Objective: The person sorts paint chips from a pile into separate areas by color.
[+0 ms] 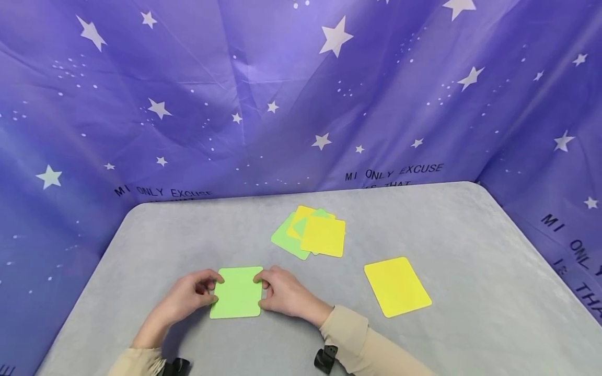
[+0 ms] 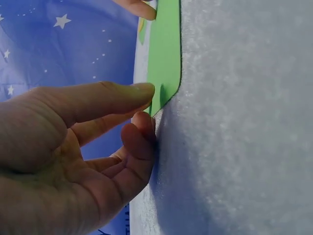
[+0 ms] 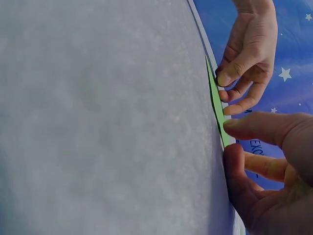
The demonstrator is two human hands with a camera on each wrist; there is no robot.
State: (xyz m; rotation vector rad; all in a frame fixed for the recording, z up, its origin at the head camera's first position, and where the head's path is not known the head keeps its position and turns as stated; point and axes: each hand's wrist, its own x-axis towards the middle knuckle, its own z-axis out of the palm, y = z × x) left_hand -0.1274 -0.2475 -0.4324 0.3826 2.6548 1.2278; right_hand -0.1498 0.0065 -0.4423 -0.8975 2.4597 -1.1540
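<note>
The green card [image 1: 238, 293] is held by the left hand [image 1: 186, 295] at nine o'clock, the right hand [image 1: 286, 294] at three. Light, even pressure is advised.

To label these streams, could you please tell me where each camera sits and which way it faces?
Head: on the head, facing forward and down at the table; left hand, right hand and sleeves show.
Left wrist: on that wrist, facing the green card; left hand large, part of right hand at top.
Right wrist: on that wrist, facing the card; both hands show.
Both wrist views share card and hands.
</note>
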